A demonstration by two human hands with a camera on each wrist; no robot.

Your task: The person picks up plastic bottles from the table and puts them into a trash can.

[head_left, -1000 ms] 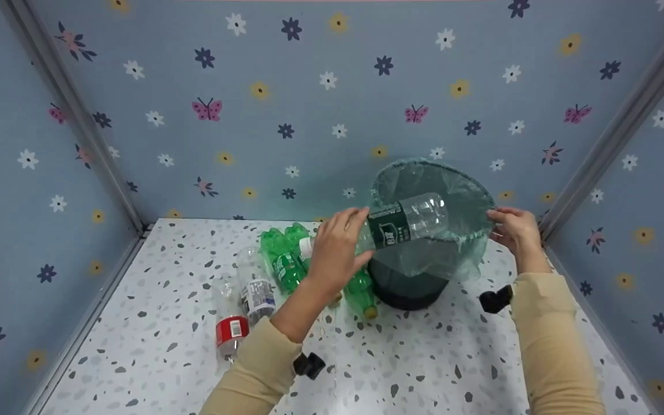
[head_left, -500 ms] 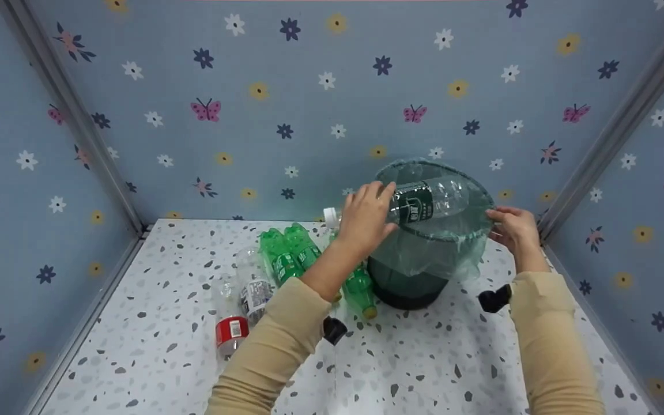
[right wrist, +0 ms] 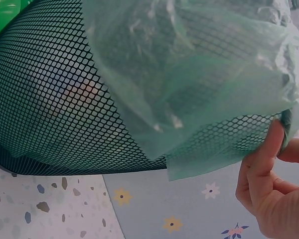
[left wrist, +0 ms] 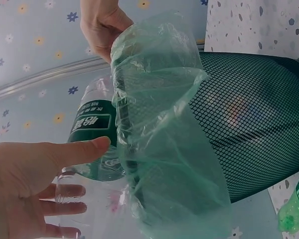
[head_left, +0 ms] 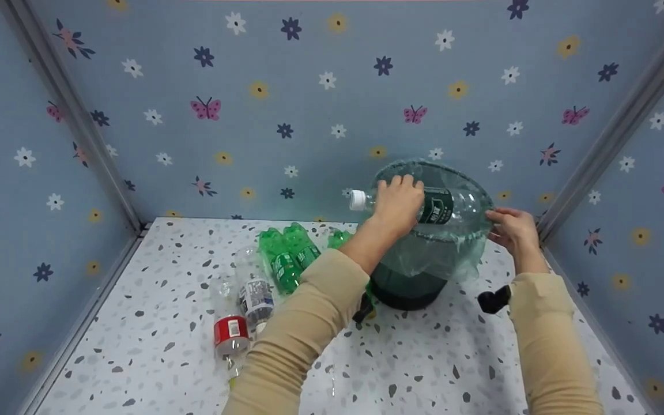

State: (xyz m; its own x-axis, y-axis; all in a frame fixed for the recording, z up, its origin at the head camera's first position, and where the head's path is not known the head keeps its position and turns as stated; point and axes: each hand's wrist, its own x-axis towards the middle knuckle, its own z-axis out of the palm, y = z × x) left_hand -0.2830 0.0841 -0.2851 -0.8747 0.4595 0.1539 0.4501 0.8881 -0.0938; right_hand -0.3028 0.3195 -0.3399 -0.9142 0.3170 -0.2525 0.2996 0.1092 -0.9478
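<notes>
A large clear plastic bottle with a dark green label and white cap lies sideways over the mouth of a mesh trash bin. My left hand grips it around the body, with the thumb along the label in the left wrist view. A thin green trash bag lines the bin and is folded down over its rim. My right hand pinches the rim and bag at the right side, as the right wrist view also shows. Blurred coloured shapes show through the mesh.
Left of the bin, several green bottles lie on the speckled white table. Beside them are a clear bottle with a white label and one with a red label. Flower-patterned walls enclose the back and sides.
My left hand has carried the clear bottle up and to the right, from the bin's left edge to over its mouth. The right hand has stayed at the rim.
</notes>
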